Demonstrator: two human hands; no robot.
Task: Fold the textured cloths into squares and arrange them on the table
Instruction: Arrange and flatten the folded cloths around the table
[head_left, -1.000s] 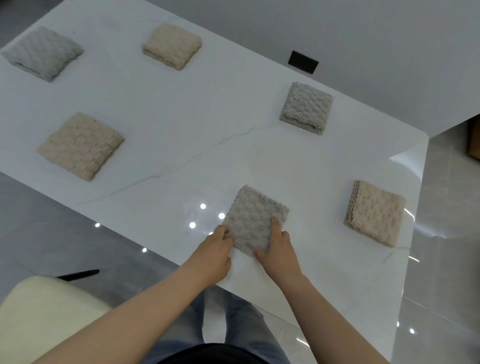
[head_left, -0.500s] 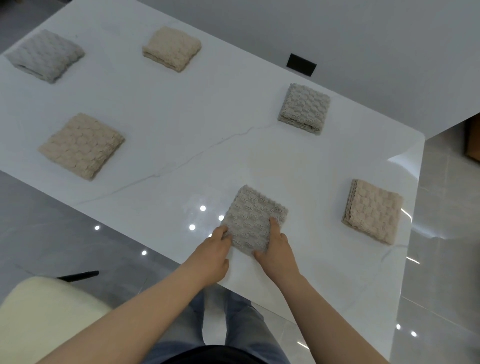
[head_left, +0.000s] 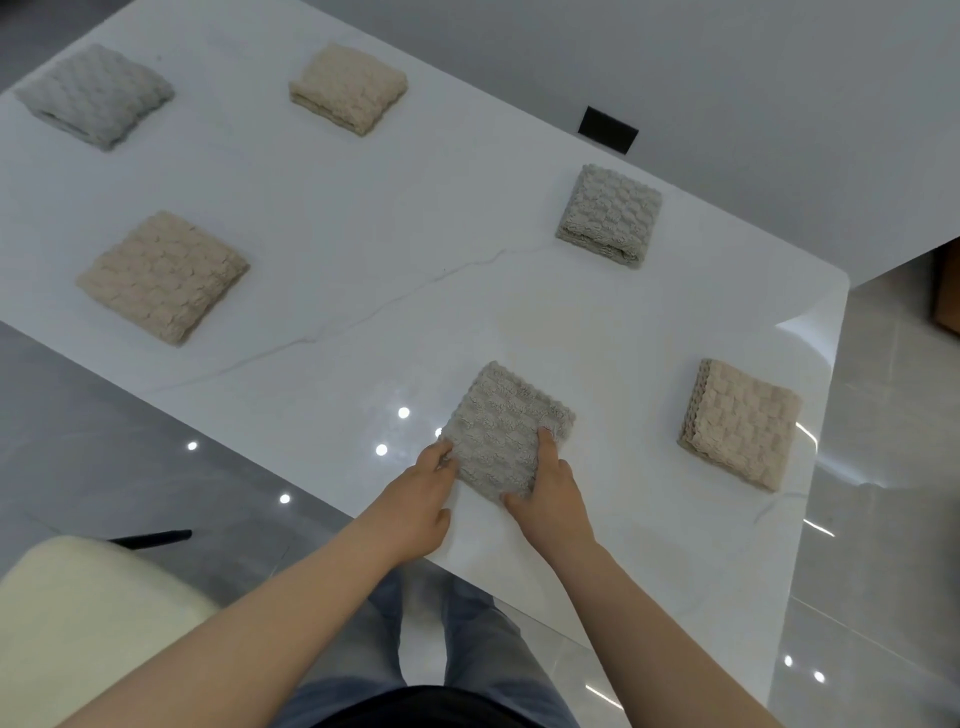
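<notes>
Left hand (head_left: 415, 499) fingers, held together, touch the grey cloth's (head_left: 506, 431) left corner; right hand (head_left: 553, 493) fingers press flat on top.

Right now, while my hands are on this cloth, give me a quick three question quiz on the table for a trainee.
1. How many folded cloths lie on the table?
2. True or false: the left hand and right hand both touch the grey cloth nearest the front edge.
3. To that cloth's right lies: A a beige cloth, B a cup, C nothing.
Key: 1 six; 2 true; 3 A.
</notes>
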